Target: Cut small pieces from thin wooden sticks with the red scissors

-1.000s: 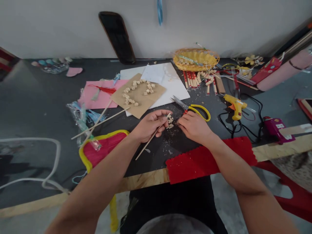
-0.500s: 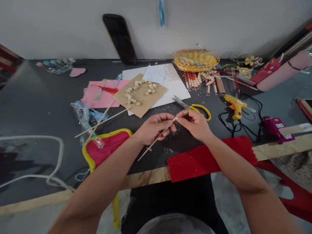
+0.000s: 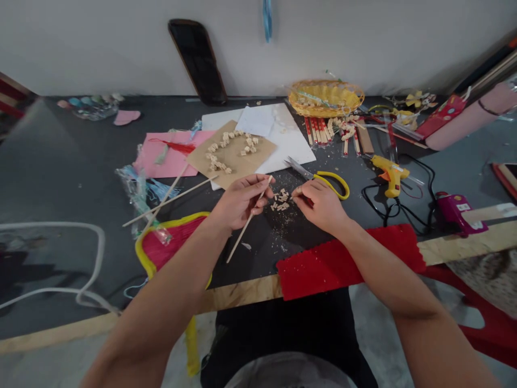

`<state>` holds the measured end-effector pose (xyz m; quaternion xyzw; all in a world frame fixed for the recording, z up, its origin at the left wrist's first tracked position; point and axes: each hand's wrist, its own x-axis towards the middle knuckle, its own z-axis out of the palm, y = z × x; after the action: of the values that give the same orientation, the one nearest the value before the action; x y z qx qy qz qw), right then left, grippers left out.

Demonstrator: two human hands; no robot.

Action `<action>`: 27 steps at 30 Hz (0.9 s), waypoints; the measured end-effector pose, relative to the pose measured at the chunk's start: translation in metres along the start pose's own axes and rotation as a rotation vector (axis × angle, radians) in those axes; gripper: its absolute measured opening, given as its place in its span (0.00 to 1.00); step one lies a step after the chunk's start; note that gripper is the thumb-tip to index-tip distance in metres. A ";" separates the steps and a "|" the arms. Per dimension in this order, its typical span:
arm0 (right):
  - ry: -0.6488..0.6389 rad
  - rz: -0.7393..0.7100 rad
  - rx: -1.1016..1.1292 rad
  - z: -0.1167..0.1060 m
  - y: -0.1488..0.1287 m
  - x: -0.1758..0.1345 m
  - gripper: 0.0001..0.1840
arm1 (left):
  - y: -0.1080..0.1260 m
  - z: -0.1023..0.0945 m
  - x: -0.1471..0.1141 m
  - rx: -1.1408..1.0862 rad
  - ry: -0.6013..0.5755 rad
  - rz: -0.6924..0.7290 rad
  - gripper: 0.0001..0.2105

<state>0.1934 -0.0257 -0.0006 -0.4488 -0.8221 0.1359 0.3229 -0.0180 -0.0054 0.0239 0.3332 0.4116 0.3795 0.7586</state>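
Note:
A thin wooden stick (image 3: 244,231) is pinched between the thumb and fingers of my left hand (image 3: 240,202), slanting down to the table's front. My right hand (image 3: 322,206) is closed, its fingertips pressed together beside a small pile of cut wooden bits (image 3: 281,200) on the dark table; anything between them is too small to name. Behind the hands, small wooden pieces (image 3: 226,139) form a curved line on a brown card (image 3: 242,164). Just beyond my right hand lie yellow-handled scissors (image 3: 314,175).
A yellow glue gun (image 3: 388,173) with a black cord rests at right, near a purple box (image 3: 460,214). Red cloth (image 3: 323,272) covers part of the front edge. Two crossed sticks (image 3: 172,200) lie at left. A yellow basket (image 3: 326,99) stands at the back.
My hands have moved apart. The left one shifted left with the stick; the right one let go of the stick's end. The pile of bits between them is now in view.

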 end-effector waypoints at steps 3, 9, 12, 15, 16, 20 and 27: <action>-0.094 -0.061 -0.123 0.003 0.002 -0.001 0.10 | -0.002 -0.004 0.004 -0.031 0.005 0.010 0.09; -0.285 -0.095 -0.269 0.003 -0.002 -0.001 0.12 | -0.006 -0.007 0.007 -0.043 -0.013 0.001 0.09; -0.284 -0.093 -0.256 0.001 -0.001 -0.001 0.12 | -0.006 -0.008 0.007 -0.050 -0.023 0.000 0.09; -0.267 -0.090 -0.237 0.001 0.000 -0.001 0.12 | -0.006 -0.008 0.007 -0.045 -0.035 0.000 0.09; -0.269 -0.089 -0.235 0.001 0.000 -0.001 0.11 | -0.006 -0.008 0.007 -0.043 -0.037 0.000 0.09; -0.277 -0.077 -0.219 0.003 -0.001 -0.001 0.10 | -0.007 -0.008 0.008 -0.040 -0.044 -0.003 0.09; -0.207 -0.083 -0.168 0.005 -0.005 -0.002 0.10 | -0.005 -0.007 0.007 -0.039 -0.035 -0.017 0.09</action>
<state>0.1876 -0.0297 -0.0028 -0.4233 -0.8774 0.0986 0.2031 -0.0195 -0.0006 0.0141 0.3214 0.3938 0.3749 0.7753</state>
